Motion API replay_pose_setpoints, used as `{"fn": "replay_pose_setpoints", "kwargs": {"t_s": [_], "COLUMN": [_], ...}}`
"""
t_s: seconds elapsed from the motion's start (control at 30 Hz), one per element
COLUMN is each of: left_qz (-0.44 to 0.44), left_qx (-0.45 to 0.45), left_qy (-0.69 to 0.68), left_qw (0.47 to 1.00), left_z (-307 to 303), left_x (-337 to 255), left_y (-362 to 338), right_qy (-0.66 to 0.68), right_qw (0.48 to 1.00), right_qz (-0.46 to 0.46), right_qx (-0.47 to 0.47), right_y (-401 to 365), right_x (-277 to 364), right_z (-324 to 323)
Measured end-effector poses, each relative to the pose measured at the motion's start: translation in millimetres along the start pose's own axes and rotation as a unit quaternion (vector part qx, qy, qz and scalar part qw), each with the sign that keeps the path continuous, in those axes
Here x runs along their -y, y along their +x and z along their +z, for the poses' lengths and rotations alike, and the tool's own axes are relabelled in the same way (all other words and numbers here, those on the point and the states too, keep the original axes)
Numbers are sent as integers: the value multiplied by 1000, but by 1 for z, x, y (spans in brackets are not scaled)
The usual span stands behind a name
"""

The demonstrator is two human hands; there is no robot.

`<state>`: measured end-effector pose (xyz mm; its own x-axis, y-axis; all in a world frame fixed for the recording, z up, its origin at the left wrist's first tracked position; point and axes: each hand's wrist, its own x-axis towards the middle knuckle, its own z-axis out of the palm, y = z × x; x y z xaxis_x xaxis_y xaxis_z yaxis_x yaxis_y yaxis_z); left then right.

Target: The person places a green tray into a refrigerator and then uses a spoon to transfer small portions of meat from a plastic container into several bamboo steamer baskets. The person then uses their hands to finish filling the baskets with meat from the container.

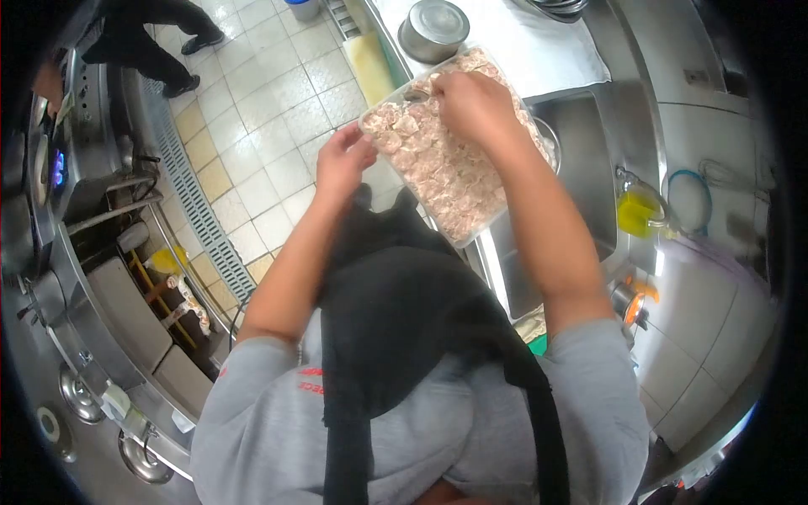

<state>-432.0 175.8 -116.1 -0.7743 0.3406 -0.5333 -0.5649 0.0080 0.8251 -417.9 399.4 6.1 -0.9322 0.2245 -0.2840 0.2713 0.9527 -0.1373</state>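
Observation:
A rectangular clear plastic container (pixel 462 243) is filled with pale pink pieces that look like raw meat (pixel 446 181). It lies tilted across the front edge of the sink, partly over the floor. My left hand (pixel 343 164) has its fingers at the container's upper left corner, with the thumb by the rim. Over the far part of the meat, my right hand (pixel 478 105) is closed around a metal spoon (pixel 415 96). The spoon's bowl shows left of my fingers, against the meat; its handle is hidden in my hand.
A lidded metal pot (pixel 433 31) stands on a white cloth (pixel 539 50) beyond the container. The steel sink (pixel 581 135) is on the right, with a round metal bowl (pixel 547 145) partly hidden. A lit stove (pixel 59 168) and a person's legs (pixel 160 38) are at left.

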Motion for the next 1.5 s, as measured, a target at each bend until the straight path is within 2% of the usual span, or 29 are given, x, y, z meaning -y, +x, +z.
{"fn": "replay_pose_setpoints", "kwargs": {"t_s": [0.13,0.23,0.33,0.43,0.53,0.63,0.73,0.93,1.13,1.23,1.43,1.5], "left_qz": [12,15,15,20,24,16,24,30,32,45,48,48], "left_qx": [8,-5,4,-7,-2,-11,-14,-10,7,4,7,11], "left_qy": [-30,-24,-25,-42,-64,-55,-58,-68,-83,-88,-72,-61], "left_qw": [999,1000,1000,999,998,998,998,997,996,995,996,997], "left_z": [4,4,1,3,4,5,9,9,8,9,9,9], "left_x": [4,5,9,11,9,6,8,8,8,9,9,9], "left_y": [1,1,5,4,2,2,5,6,6,4,4,5], "right_qy": [-13,104,139,182,200,185,151,251,294,275,241,191], "right_qw": [998,992,982,965,956,963,970,936,917,924,946,955], "right_qz": [-17,1,-53,-50,-92,-79,-117,-127,-181,-175,-162,-159], "right_qx": [61,77,115,183,191,180,150,211,201,202,142,161], "right_y": [40,47,54,57,62,65,71,75,73,73,68,71], "right_x": [-13,-14,-17,-19,-26,-27,-26,-31,-43,-48,-46,-34], "right_z": [30,39,38,40,46,36,47,56,47,48,57,58]}}
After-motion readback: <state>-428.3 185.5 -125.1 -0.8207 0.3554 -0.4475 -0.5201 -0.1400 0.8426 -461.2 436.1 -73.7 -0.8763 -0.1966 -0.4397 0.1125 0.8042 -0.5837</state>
